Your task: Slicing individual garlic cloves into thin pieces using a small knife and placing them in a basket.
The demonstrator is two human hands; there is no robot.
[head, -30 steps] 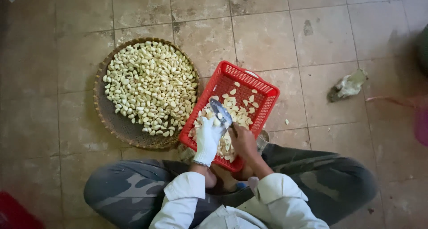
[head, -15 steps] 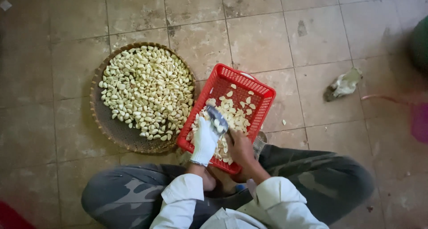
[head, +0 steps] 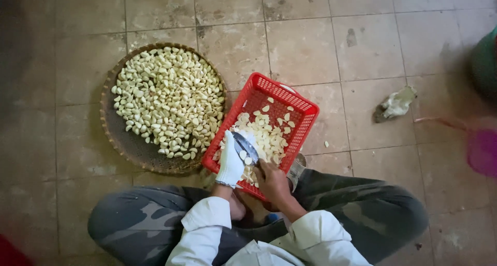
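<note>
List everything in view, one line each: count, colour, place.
woven tray: one, brown, floor left
garlic cloves: many, pale, heaped on tray
basket: one, red, tilted at centre
cut pieces: many, pale, inside basket
knife: one, grey blade, over basket
crumpled rag: one, whitish, floor right
floor tiles: beige, stained
left hand: white glove, at the blade
right hand: bare, at basket's near edge

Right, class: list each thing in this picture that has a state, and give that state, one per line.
Red basket: tilted, part-filled with cut garlic pieces.
Woven tray: flat on the floor, holding whole peeled cloves.
Left hand: gloved, holding a knife.
Right hand: bare, at the basket's near edge.
</note>
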